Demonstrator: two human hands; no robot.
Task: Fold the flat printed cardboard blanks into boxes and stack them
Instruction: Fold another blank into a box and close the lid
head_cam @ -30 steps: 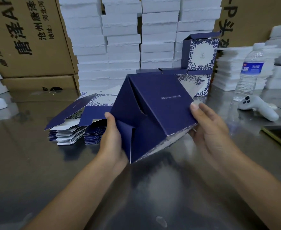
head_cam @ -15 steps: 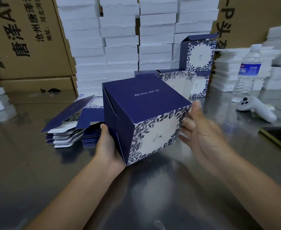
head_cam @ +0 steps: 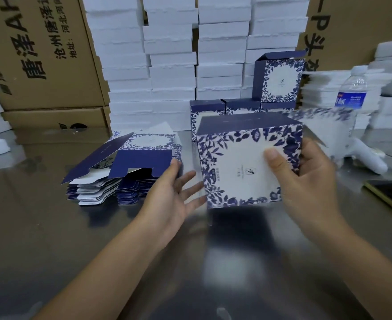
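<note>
A folded navy box with a white floral panel [head_cam: 239, 167] hangs above the steel table, its printed face toward me. My right hand [head_cam: 306, 179] grips its right side, thumb across the front panel. My left hand [head_cam: 172, 195] is off the box, fingers spread, just left of its lower corner. A pile of flat printed blanks [head_cam: 125, 172] lies to the left. Behind, a row of finished boxes [head_cam: 213, 112] stands on the table with one more box [head_cam: 280, 79] stacked on top.
Stacks of white foam trays [head_cam: 172, 61] and brown cartons [head_cam: 40, 54] wall off the back. A water bottle [head_cam: 352, 93], a white controller [head_cam: 366, 155] and a dark phone [head_cam: 391, 195] lie to the right on the steel table [head_cam: 51, 239].
The box went from half-folded to squared up, then turned its floral face toward me and shifted right. My left hand let go; my right hand now grips it alone.
</note>
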